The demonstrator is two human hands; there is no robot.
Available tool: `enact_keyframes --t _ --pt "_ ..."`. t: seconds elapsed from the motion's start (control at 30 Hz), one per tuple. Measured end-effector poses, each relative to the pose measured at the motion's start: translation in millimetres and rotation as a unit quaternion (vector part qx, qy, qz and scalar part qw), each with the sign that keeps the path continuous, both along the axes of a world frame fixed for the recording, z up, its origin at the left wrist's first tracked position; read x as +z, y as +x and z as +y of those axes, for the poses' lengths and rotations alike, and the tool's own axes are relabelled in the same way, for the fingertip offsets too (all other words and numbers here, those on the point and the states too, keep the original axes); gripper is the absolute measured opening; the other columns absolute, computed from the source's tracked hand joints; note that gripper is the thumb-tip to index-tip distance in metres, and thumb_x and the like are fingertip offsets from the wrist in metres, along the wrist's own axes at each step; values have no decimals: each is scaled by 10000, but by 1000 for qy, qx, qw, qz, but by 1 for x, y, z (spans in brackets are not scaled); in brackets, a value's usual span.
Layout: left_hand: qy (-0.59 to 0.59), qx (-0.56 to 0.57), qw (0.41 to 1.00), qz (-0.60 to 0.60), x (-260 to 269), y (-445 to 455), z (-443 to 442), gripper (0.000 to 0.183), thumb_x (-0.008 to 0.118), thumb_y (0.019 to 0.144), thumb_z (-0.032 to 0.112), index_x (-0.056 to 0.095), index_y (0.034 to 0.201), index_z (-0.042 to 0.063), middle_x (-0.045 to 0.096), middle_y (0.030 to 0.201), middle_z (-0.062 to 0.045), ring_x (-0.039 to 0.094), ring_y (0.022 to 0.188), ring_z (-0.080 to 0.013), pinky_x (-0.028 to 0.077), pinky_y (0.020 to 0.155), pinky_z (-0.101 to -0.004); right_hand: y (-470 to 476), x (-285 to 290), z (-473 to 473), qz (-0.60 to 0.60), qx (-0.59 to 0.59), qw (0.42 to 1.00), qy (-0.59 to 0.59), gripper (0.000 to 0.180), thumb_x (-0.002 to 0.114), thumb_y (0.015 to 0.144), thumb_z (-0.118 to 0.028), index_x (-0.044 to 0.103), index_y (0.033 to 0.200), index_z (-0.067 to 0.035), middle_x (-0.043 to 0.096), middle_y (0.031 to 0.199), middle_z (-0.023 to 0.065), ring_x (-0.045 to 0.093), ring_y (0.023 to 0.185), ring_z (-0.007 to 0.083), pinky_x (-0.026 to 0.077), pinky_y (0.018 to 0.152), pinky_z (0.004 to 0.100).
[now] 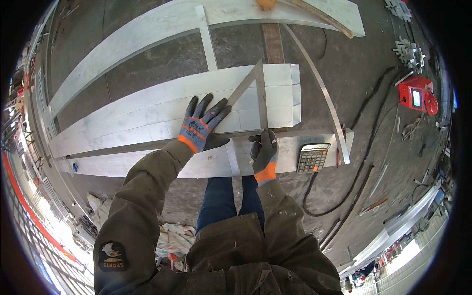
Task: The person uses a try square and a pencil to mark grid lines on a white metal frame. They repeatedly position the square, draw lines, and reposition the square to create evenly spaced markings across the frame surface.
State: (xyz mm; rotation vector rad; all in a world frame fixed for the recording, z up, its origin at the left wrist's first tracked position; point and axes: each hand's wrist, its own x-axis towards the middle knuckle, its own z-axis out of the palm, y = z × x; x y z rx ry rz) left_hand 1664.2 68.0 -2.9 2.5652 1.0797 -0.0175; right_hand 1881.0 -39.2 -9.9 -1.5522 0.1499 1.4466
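Note:
Several rectangular metal tubes (206, 84) lie side by side before me, with thin lines marked across them. A triangular metal square (262, 96) rests on their tops, its point away from me. My left hand (202, 123), in a grey and orange work glove, lies with fingers spread on the tubes and the square's slanted side. My right hand (264, 149), gloved alike, is curled around a thin marking tool (274, 141) at the square's near right corner. A calculator (313, 158) sits to its right on a nearer metal beam (287, 147).
A long metal strip (320, 81) crosses at the right, its near end on the nearer beam. Farther off lies a wide metal beam (147, 33) with a wooden stick (320, 16). Black cables (365, 147) run over the floor towards a red machine (415, 94).

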Motion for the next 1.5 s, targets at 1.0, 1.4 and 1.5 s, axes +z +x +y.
enact_keyframes --t 1.0,1.4,1.5 --pt "-19 8 1000 10 -1 0 -1 956 786 793 633 487 1596 211 441 1683 -42 363 1560 -375 201 1292 -641 65 15 138 -316 197 890 263 228 599 1024 18 737 1206 8 725 1070 14 615 971 73 512 855 231" --pt "-27 12 1000 9 -1 0 -1 960 794 784 641 495 1593 218 451 1677 -40 349 1569 -370 195 1296 -637 74 6 130 -329 231 876 266 298 641 972 36 733 1251 -16 752 1107 57 669 1006 111 547 873 260" --pt "-16 15 1000 -3 -1 1 -1 961 795 781 638 498 1591 215 452 1676 -40 350 1568 -368 198 1295 -636 73 21 107 -415 273 824 271 261 617 997 59 741 1220 2 737 1071 36 627 987 80 537 858 259"
